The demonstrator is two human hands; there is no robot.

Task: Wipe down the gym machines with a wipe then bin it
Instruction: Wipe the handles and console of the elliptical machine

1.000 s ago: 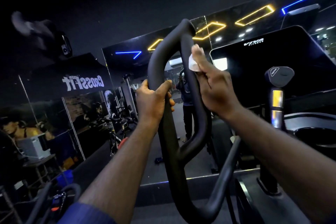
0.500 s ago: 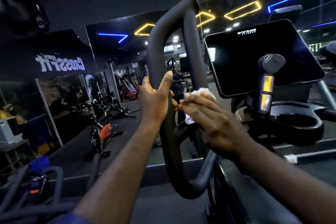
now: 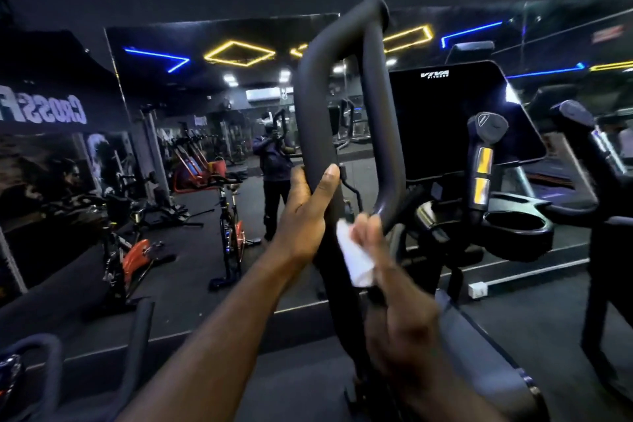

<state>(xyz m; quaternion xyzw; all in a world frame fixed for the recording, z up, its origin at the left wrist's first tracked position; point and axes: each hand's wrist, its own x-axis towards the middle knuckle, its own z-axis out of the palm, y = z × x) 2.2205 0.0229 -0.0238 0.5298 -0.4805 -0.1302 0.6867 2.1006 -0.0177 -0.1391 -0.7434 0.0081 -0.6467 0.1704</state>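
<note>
A black looped handle (image 3: 315, 79) of a gym machine rises in front of me. My left hand (image 3: 305, 212) grips its left bar at about mid-height, thumb up along the bar. My right hand (image 3: 387, 271), blurred by motion, holds a white wipe (image 3: 356, 260) against the lower part of the loop, where the right bar bends inward. The wipe is folded and partly hidden by my fingers.
The machine's dark console screen (image 3: 452, 120) stands to the right, with a short grip post (image 3: 483, 164) and a cup holder (image 3: 513, 226) below it. A wall mirror (image 3: 205, 134) ahead reflects spin bikes and a person. Another handle (image 3: 41, 363) sits at lower left.
My right hand slid the wipe down the right bar from near the top to the lower bend. My left hand kept its grip. The view shifted.
</note>
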